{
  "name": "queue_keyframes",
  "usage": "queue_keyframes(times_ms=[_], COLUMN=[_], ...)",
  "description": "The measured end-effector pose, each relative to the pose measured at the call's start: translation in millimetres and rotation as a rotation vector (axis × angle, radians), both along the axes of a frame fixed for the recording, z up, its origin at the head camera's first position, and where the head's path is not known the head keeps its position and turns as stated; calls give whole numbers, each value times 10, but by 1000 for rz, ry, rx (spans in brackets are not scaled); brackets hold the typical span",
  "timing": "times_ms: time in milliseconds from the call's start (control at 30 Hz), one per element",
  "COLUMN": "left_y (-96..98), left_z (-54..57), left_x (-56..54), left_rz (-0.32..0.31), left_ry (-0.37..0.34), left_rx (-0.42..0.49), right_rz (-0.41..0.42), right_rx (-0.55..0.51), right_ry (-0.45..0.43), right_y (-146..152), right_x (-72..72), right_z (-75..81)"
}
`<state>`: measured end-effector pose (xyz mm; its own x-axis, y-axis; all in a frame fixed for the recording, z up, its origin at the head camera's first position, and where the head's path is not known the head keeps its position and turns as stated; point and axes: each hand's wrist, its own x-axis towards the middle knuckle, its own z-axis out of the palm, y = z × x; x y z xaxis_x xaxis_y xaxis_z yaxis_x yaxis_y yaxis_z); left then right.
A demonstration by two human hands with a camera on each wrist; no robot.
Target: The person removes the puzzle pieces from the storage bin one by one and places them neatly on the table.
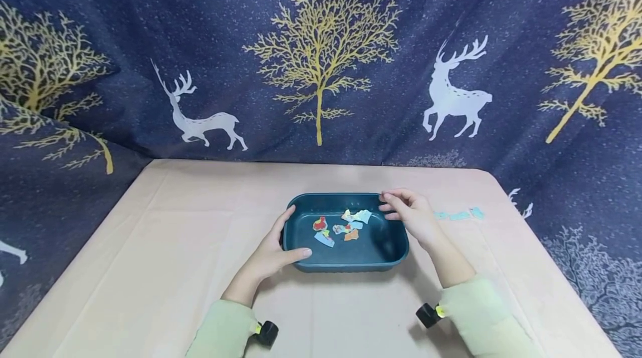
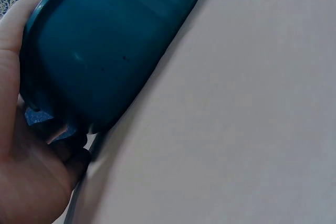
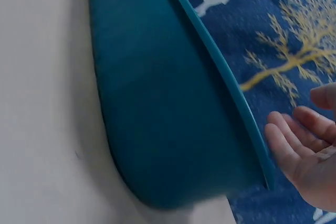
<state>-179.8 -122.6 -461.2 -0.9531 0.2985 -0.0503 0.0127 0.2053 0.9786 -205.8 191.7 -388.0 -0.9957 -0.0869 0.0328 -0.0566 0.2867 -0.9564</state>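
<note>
A dark teal rectangular basin (image 1: 351, 267) stands on the table in the head view. Several small irregular flat pieces lie on its floor, among them a red one (image 1: 319, 223), a light blue one (image 1: 324, 240) and an orange one (image 1: 351, 235). At the basin's left end my left hand (image 1: 271, 249) grips it, thumb over the front rim and fingers round the side. My right hand (image 1: 416, 218) hovers by the back right corner, fingers loosely bent and nothing visible in them. In the right wrist view, that hand (image 3: 310, 153) is just outside the rim.
To the right of the basin, several light blue pieces (image 1: 458, 216) lie in a row on the table, partly behind the right hand. A pale cloth (image 1: 150, 269) covers the table. Behind it hangs a dark blue curtain (image 1: 351, 151) with deer and trees.
</note>
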Motion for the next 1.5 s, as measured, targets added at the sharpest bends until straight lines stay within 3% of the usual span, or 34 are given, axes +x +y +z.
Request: queue_keyframes(times_ms=[233, 500, 833, 1300, 1500], left_y=[-1, 8, 2, -7, -3], left_z=[-6, -4, 4, 10, 16], left_x=[-3, -9, -11, 4, 8], left_rz=[2, 3, 3, 4, 0], left_ry=[0, 1, -6, -11, -7], left_rx=[0, -11, -21, -20, -22], right_rz=[40, -46, -100, -98, -88], right_rx=[-49, -83, -33, 60, 19], right_ry=[-140, -270, -312, -403, -432], right_y=[-285, -426, -433, -460, -457], right_x=[-22, -23, -51, -76, -95], right_z=[-60, -152, -254, -289, -296])
